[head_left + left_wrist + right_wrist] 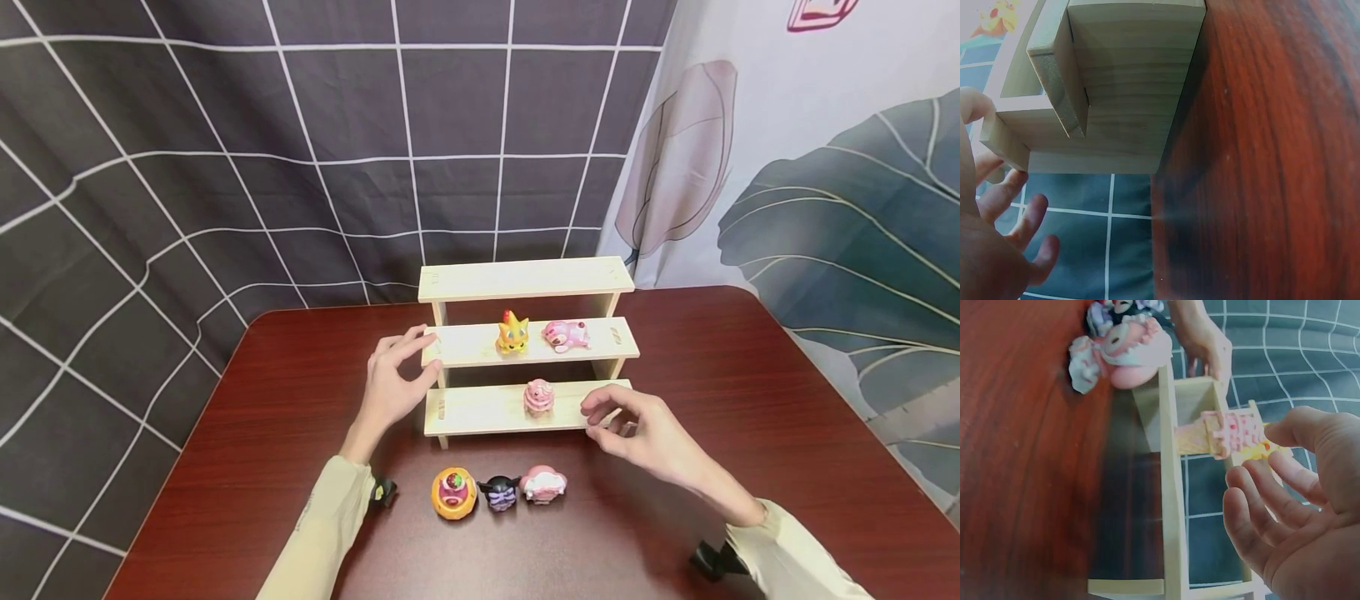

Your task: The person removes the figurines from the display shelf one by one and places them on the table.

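Observation:
My left hand [393, 371] is at the left end of the stepped wooden shelf [480, 417], thumb and fingers on either side of the middle board's end. In the left wrist view the board end [1004, 140] lies between them. Loosely bent and holding nothing, my right hand [648, 433] is by the lowest board's right end. Left of it stands a pink swirl-topped figurine [538, 397], seen side-on in the right wrist view. A yellow cat-like figurine [513, 333] and a lying pink figurine [566, 335] occupy the middle board.
On the table [285, 417] before the shelf, a round orange figurine [453, 493], a black-and-purple figurine [500, 493] and a pink-and-white figurine [543, 484] form a row. A dark checked curtain [337, 192] hangs behind, beside a leaf-patterned one [847, 242].

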Demonstrator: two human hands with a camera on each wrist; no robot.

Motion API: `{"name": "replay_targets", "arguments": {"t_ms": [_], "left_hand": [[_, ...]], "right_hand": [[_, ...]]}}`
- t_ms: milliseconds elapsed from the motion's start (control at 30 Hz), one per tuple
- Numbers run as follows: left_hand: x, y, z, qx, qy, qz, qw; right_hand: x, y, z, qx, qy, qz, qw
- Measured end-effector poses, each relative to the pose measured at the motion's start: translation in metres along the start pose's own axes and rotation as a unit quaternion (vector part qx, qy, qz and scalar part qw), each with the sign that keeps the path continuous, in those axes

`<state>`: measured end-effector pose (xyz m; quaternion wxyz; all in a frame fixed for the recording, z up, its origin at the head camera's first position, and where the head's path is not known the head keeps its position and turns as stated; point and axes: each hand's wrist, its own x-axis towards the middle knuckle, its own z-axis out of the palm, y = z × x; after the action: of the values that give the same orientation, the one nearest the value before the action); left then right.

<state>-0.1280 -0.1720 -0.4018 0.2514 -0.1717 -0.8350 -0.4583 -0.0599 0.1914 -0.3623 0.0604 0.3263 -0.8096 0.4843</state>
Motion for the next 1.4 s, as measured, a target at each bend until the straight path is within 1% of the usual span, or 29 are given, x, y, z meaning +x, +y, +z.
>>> {"name": "replay_targets", "arguments": {"t_ms": [100, 267, 467, 700, 833, 967, 1167, 1400], "left_hand": [[0.000, 0.000, 0.000, -0.002, 0.001, 0.002, 1.0000], [0.000, 0.000, 0.000, -0.001, 0.002, 0.004, 1.0000], [0.000, 0.001, -0.001, -0.001, 0.000, 0.002, 1.0000], [-0.001, 0.000, -0.001, 0.003, -0.001, -0.003, 1.0000], [0.000, 0.000, 0.000, 0.002, -0.002, -0.003, 1.0000], [0.000, 0.000, -0.001, 0.000, -0.002, -0.002, 1.0000], [0.000, 0.000, -0.001, 0.003, -0.003, -0.002, 1.0000], [0.000, 0.000, 0.000, 0.002, -0.003, 0.001, 1.0000]], "right_hand": [[0.003, 0.000, -0.003, 0.000, 0.018, 0.012, 0.9998], [0.009, 0.000, -0.008, -0.016, 0.047, 0.011, 0.9987], [0.015, 0.003, -0.012, -0.014, 0.070, 0.014, 0.9974], [0.026, 0.008, -0.017, -0.053, 0.096, 0.010, 0.9939], [0.032, 0.010, -0.020, -0.069, 0.105, 0.002, 0.9921], [0.037, 0.012, -0.022, -0.078, 0.110, 0.008, 0.9908], [0.042, 0.015, -0.028, -0.072, 0.107, 0.027, 0.9913], [0.051, 0.018, -0.032, -0.065, 0.108, 0.030, 0.9916]]}}
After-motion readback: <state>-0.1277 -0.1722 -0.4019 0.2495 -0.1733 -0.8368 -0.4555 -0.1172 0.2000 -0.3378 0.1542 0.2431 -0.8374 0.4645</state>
